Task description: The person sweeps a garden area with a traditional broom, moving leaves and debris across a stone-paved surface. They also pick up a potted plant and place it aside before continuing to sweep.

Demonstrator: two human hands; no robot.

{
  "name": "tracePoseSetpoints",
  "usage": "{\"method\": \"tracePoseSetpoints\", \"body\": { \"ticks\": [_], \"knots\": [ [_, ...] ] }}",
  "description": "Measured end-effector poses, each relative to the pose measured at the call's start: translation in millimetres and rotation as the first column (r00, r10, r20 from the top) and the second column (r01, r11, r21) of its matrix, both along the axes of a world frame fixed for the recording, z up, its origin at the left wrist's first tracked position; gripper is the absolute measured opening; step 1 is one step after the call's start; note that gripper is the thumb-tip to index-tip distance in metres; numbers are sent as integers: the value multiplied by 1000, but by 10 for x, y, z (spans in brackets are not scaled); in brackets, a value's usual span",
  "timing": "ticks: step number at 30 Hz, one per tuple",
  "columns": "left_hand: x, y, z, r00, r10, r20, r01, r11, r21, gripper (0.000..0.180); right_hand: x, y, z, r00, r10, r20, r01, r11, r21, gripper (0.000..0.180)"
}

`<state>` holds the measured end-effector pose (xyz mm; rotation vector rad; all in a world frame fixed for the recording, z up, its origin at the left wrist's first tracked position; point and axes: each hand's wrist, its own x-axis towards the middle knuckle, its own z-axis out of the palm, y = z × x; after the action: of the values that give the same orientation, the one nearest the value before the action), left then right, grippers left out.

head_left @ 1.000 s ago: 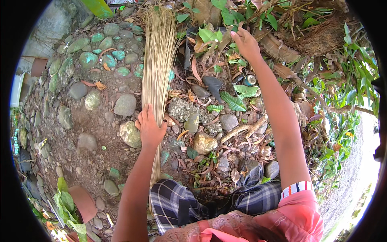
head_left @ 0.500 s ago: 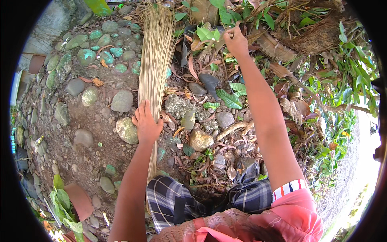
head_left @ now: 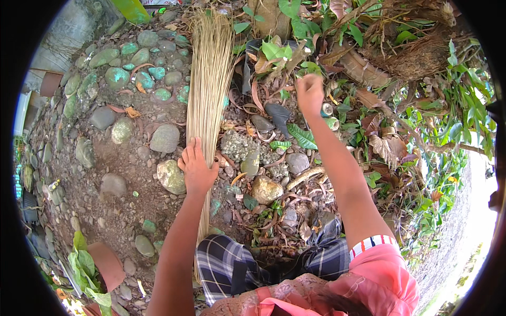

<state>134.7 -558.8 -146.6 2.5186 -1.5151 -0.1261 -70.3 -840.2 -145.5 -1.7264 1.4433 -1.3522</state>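
Note:
A broom of thin tan sticks [head_left: 210,79] lies lengthwise in front of me, its spread tips pointing away and its narrow end running toward my lap. My left hand [head_left: 197,168] is on its narrower part, palm down, with the fingers along the sticks and the thumb on the other side. Farther off to the right, my right hand [head_left: 310,95] hangs over leaf litter with its fingers curled in. Blur hides what it may hold. A green leaf [head_left: 301,136] and a dark curled scrap [head_left: 277,115] lie just below it. Two small pale-ended cylinders [head_left: 328,109] show beside its wrist.
Rounded stones [head_left: 165,138] sit in packed dirt on the left, some with green paint. A trunk base [head_left: 270,18] stands at the far middle. Roots, dry leaves [head_left: 389,145] and vines fill the right side. A reddish pot [head_left: 105,266] with a leafy plant is at lower left.
My right hand has come back toward me from the leaves by the trunk, uncovering the two cylinders. My left hand stays on the broom; the whole view has shifted slightly.

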Motion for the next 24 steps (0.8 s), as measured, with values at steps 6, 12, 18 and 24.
{"method": "tracePoseSetpoints", "body": {
  "ticks": [6,12,18,24],
  "knots": [
    [1,-2,-4,999,-12,-51,10,999,-42,78,213,-176,-361,840,431,-330,-344,892,292,72],
    [9,-11,-3,1000,-19,-10,19,1000,3,82,297,-97,-418,697,408,-589,-178,895,409,112],
    [1,-4,-3,1000,-22,-4,22,999,-26,83,116,352,-624,455,553,-698,-299,833,466,80],
    [-4,-16,3,1000,-12,-13,12,1000,-8,83,-183,-310,-126,579,658,-482,-331,730,598,67]
  ]
}}
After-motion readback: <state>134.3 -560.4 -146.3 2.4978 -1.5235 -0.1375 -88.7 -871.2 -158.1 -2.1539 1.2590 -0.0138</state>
